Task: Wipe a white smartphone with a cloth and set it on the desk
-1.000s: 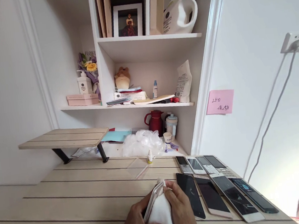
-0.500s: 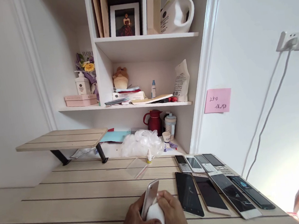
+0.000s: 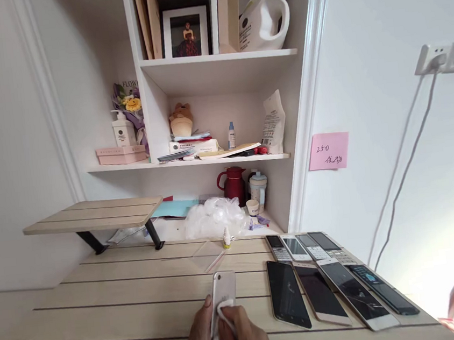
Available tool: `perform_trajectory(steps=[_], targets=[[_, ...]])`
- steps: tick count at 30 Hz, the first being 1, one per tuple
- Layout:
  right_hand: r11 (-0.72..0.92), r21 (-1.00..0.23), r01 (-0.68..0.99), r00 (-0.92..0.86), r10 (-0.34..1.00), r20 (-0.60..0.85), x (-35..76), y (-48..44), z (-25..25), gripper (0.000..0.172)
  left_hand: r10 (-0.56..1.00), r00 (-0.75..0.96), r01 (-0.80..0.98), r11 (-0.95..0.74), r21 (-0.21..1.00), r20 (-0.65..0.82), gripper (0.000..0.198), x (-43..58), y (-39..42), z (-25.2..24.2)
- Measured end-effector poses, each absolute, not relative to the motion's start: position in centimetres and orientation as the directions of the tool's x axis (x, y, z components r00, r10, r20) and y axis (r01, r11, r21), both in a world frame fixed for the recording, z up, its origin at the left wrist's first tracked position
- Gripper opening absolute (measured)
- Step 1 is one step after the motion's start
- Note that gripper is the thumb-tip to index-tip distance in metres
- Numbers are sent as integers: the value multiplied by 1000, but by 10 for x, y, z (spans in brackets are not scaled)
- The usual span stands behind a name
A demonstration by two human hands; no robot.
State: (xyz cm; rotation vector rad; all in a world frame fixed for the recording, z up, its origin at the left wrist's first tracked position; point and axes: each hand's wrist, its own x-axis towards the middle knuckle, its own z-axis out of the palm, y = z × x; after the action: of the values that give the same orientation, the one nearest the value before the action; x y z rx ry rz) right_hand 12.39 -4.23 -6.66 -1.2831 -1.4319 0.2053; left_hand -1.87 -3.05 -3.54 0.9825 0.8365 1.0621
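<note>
Leftmost, well left of the held phone, a small wooden desk riser (image 3: pixel 94 215) stands on black brackets. Left hand (image 3: pixel 199 335) closes narrowly around the edge of a silver smartphone (image 3: pixel 224 288), which is held tilted upright just above a slatted pale wooden desk (image 3: pixel 115 306). Right hand (image 3: pixel 242 335) sits just beside it, pinching a white cloth (image 3: pixel 226 313) tight against the phone's face. Farther back, behind the phone, lie a clear plastic sheet (image 3: pixel 205 254) and a small dropper bottle (image 3: pixel 226 238). To the phone's right, apart from both hands, four large smartphones lie side by side, a black smartphone (image 3: pixel 287 294) nearest. Beyond them lies a row of smaller phones, including a keypad handset (image 3: pixel 278 247).
</note>
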Motion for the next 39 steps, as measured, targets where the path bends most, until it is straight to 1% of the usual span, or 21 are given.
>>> perform_trajectory(steps=[2,4,6,9,11,13,15,17,20,22,23,25,26,27,29,33,34,36,39], targets=[[474,-635,610,164,709,686,136,-38,-60,32,947,275,-359,262,896,-167,45,-5,-27,-32],[490,-588,644,181,649,739,149,-34,-52,22,920,294,-450,373,811,-260,43,11,-26,-28],[479,-563,674,212,605,768,154,-35,-49,18,889,335,-513,450,731,-312,40,22,-28,-24],[576,-438,690,56,562,825,143,-39,-53,26,867,370,-533,491,689,-333,36,24,-33,-21],[620,-396,677,-9,545,838,137,-41,-55,28,865,375,-533,496,686,-334,32,22,-33,-20],[622,-412,666,6,548,837,139,-39,-52,27,865,376,-534,496,684,-333,30,22,-30,-21],[595,-459,660,69,560,825,146,-36,-49,22,863,375,-534,500,681,-339,29,23,-25,-24],[579,-469,667,94,559,824,149,-35,-50,19,867,371,-544,494,678,-333,28,23,-20,-30],[632,-391,669,-6,530,848,142,-38,-59,22,885,357,-565,459,686,-298,26,16,-15,-39],[661,-343,668,-38,490,871,137,-39,-61,25,892,346,-567,446,693,-292,28,9,-14,-42],[677,-342,652,-42,482,875,137,-39,-59,27,893,342,-567,443,695,-291,29,6,-13,-42],[686,-370,626,-37,501,865,143,-37,-52,27,897,338,-578,437,689,-286,28,5,-12,-40],[661,-396,638,-9,520,854,147,-36,-48,25,894,348,-582,443,682,-284,27,6,-11,-39],[619,-432,656,59,529,847,150,-35,-45,24,889,360,-586,452,673,-283,26,7,-11,-39],[601,-439,668,76,531,844,153,-35,-45,24,870,394,-576,484,658,-295,24,10,-10,-38],[645,-311,698,-72,495,866,145,-40,-52,30,840,431,-527,531,663,-330,25,12,-12,-40],[642,-298,706,-89,498,863,145,-40,-52,32,834,440,-513,538,669,-333,25,12,-13,-39],[628,-331,704,-64,520,851,147,-39,-49,32,834,450,-493,529,691,-318,23,11,-14,-35],[591,-412,694,64,518,853,153,-37,-44,26,865,444,-502,455,735,-233,19,11,-18,-27]])
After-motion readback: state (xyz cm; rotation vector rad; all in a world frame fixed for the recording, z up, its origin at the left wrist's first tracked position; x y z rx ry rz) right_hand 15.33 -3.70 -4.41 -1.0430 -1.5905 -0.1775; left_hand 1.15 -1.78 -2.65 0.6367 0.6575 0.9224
